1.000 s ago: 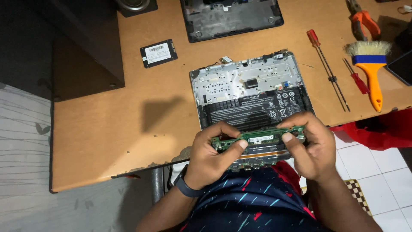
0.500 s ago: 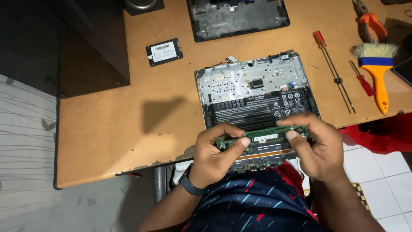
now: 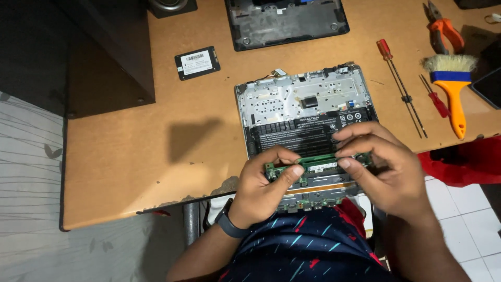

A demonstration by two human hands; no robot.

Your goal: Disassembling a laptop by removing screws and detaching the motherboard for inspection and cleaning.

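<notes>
Currently the green circuit board [image 3: 318,166] sits over the near edge of the opened laptop chassis [image 3: 305,112], pinched at either end by left hand [image 3: 266,185] and right hand [image 3: 383,169]. Risk: uneven pull likely flexes it or snags a connector. Screwdrivers [image 3: 402,86] lie well apart.

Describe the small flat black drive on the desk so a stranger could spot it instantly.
Start at the opened laptop base in the middle of the wooden desk. Look up and to its left: the drive lies alone on bare wood, beside the dark box. It is the only flat black rectangle with a white label on top.
</notes>
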